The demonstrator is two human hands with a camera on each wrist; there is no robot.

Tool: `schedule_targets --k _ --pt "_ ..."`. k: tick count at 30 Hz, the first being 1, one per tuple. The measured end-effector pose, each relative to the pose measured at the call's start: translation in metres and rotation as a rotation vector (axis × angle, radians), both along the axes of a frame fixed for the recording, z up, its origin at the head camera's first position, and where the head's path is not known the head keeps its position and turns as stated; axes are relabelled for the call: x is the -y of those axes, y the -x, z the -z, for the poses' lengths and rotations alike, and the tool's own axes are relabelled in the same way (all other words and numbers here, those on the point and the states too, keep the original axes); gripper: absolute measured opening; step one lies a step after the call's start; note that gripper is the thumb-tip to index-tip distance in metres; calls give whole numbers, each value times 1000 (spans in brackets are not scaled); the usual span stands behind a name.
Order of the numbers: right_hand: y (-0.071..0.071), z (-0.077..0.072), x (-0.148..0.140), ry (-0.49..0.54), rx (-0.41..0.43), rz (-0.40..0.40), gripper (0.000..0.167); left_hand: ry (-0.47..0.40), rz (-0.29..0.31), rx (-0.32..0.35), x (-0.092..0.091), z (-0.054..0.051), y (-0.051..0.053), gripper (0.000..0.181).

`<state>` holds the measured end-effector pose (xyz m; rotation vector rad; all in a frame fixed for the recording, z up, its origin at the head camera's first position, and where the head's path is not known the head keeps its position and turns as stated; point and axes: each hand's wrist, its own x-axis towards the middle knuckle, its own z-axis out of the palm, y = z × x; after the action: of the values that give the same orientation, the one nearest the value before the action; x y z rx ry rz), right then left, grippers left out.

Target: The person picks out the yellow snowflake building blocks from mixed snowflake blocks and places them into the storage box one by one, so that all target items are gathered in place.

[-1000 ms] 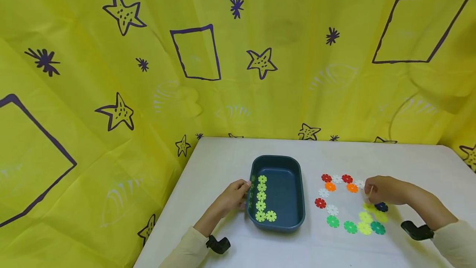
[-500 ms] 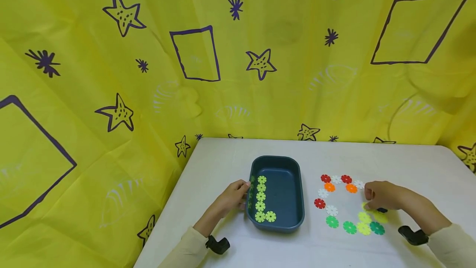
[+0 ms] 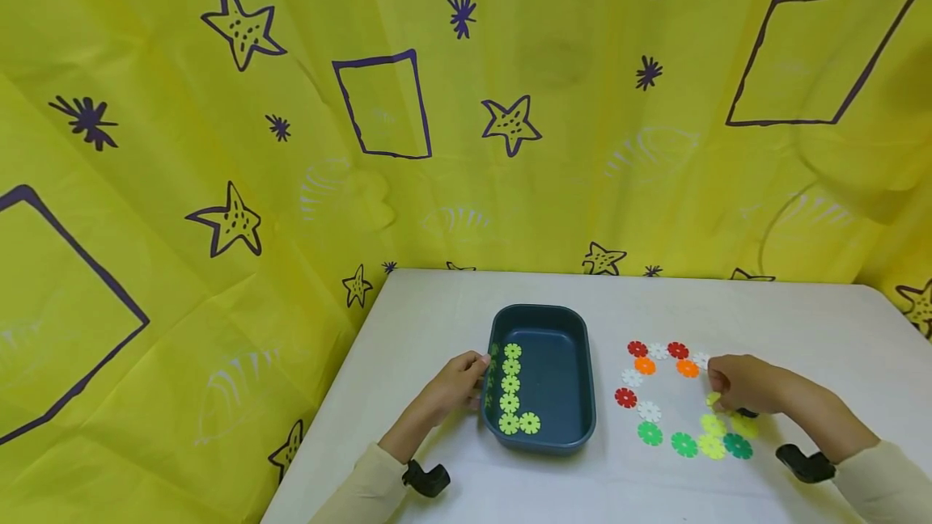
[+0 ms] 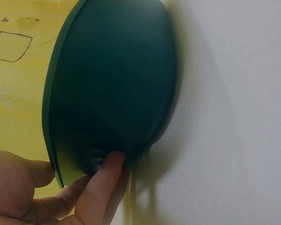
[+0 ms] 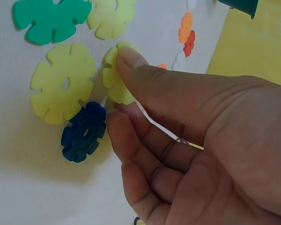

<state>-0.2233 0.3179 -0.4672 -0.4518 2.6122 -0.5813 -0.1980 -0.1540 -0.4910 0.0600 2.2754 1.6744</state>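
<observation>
My left hand (image 3: 455, 382) grips the left side of a dark teal plastic basin (image 3: 592, 395). In the left wrist view, the thumb is at the rim and fingers press the outer wall (image 4: 117, 79). Inside the basin, yellow-green flower-shaped discs (image 3: 511, 384) form an L along the left side and near end. To the right, my right hand (image 3: 753, 385) pinches a yellow flower disc (image 5: 113, 77), thumb on its face; the fingertips behind are partly hidden. A navy disc (image 5: 84, 133) and another yellow disc (image 5: 63, 84) lie close by the fingers.
Red (image 3: 625, 398), white (image 3: 650, 412), orange (image 3: 645, 365) and green (image 3: 684, 445) flower discs lie in a rough ring on the white table (image 3: 437, 297). A yellow patterned sheet (image 3: 466, 184) hangs behind and at the left.
My right hand has come slightly nearer and leftward, now partly covering the navy disc and a yellow disc. The left hand and basin have stayed in place.
</observation>
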Motion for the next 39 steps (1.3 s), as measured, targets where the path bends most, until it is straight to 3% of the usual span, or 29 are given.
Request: schedule_targets --k 10,15,21,29,39 --pt "7 1 -7 26 2 -28 21 -10 -2 20 0 0 1 38" --pt "10 1 -8 89 68 -35 16 -21 5 25 0 -1 1 38" --pt "11 0 -4 158 75 -79 13 -15 3 22 -1 -1 2 39" --pt "13 -1 11 131 84 -76 16 -15 -1 23 -1 -1 3 40" --pt "17 -1 30 124 190 -49 13 -14 -4 3 0 1 2 38"
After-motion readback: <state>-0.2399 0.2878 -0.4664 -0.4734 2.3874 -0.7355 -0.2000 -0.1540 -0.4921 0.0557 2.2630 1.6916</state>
